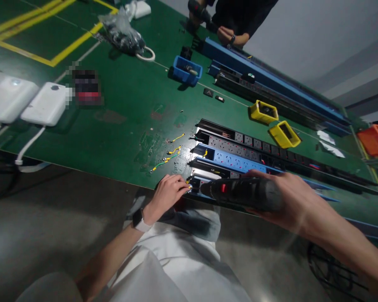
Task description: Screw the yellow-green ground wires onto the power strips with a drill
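Note:
My right hand (282, 199) is wrapped round a black power driver (248, 193) with a red switch, its front end pointing left over the nearest strip. At the left end of that strip, my left hand (171, 191) pinches a small yellow-ended wire (189, 184) by its fingertips. Beyond the hands lie long socket strips side by side, among them a blue strip (239, 161) and a black strip (233, 147). Several short yellow-green wires (166, 159) rest on the green table (122, 138) to the left of the strips.
Across the table, a person's hand (226, 35) is beside long blue rails (255, 63). A blue bin (187, 71), yellow bins (263, 112) and an orange bin (376, 139) stand farther off. White boxes (47, 104) with cables sit left; a plastic bag (121, 35) lies at the back.

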Tool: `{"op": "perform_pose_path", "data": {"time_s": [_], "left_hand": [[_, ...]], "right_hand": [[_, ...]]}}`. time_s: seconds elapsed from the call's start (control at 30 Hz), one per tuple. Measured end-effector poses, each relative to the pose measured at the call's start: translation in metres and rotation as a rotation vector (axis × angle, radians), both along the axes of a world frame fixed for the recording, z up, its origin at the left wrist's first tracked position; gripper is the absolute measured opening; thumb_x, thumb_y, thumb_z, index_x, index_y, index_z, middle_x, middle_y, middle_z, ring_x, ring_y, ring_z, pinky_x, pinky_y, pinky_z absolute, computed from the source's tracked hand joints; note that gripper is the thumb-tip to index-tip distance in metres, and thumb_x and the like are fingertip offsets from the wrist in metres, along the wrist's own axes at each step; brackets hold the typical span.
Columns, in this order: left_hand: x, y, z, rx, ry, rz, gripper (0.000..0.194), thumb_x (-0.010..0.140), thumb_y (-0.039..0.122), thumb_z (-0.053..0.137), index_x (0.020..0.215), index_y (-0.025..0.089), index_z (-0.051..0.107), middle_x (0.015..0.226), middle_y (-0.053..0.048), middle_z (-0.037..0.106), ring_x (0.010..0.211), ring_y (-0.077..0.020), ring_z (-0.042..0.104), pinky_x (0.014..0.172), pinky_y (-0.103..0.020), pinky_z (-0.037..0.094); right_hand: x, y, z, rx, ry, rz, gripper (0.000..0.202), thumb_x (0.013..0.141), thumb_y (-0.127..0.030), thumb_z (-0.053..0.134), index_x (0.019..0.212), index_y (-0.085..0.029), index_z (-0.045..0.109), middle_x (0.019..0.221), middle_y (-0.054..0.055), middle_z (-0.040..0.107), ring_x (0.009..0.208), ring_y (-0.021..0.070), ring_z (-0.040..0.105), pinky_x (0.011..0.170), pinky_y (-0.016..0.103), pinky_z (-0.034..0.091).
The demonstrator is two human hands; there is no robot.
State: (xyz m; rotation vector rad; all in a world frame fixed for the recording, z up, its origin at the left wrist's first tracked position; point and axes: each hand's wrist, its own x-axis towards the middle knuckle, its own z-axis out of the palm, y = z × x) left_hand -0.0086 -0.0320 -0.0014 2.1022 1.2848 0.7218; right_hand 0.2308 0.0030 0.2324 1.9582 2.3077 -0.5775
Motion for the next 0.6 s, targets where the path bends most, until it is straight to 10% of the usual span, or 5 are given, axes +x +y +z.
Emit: {"op": "perform_pose_path", "data": {"time_s": [0.27, 0.6], "left_hand": [[0.001, -0.001, 0.001, -0.012, -0.016, 0.011, 0.016, 0.092, 0.033, 0.063, 0.091, 0.022, 0.075, 0.091, -0.001, 0.069, 0.086, -0.0145, 0.061, 0.075, -0.032, 0.035], [0.002, -0.002, -0.001, -0.038, -0.018, 0.034, 0.013, 0.090, 0.034, 0.065, 0.089, 0.024, 0.074, 0.092, 0.001, 0.069, 0.086, -0.0143, 0.062, 0.077, -0.031, 0.035]], "right_hand": [[-0.013, -0.039, -0.010, 0.683, -0.405, 0.428, 0.030, 0.075, -0.031, 0.070, 0.098, -0.015, 0.059, 0.078, 0.002, 0.068, 0.069, 0.0170, 0.065, 0.066, 0.026, 0.044], [-0.015, -0.042, -0.009, 0.680, -0.449, 0.436, 0.009, 0.077, -0.012, 0.058, 0.083, -0.018, 0.053, 0.069, -0.001, 0.061, 0.064, 0.0163, 0.057, 0.068, 0.027, 0.037]]}}
